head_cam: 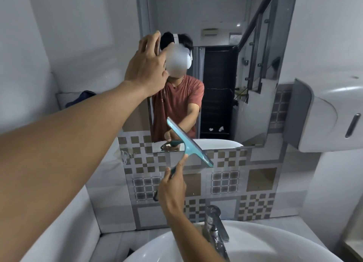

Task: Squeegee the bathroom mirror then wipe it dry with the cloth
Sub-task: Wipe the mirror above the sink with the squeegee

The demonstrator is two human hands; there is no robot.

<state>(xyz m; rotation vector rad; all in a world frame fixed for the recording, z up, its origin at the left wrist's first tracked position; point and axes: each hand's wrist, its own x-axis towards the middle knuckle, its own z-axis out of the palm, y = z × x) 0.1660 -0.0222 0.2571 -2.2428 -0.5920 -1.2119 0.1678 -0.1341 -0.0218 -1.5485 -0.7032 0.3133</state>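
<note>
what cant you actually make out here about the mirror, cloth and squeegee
- Cloth: not identifiable in the head view; a dark blue heap on the left ledge sits partly behind the left arm.
- Squeegee handle: mostly covered by the right hand.
- Mirror: top cut off by the frame; wetness or streaks unreadable.
- Left hand: palm side hidden; contact with the glass unclear.

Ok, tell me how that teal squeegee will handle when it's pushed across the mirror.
The squeegee looks light: the right hand holds it up by the handle with fingers alone. Its thin blade edge probably flexes a little against the mirror, while the body seems stiff plastic. If the narrow handle is wet, it may be slippery.
</note>
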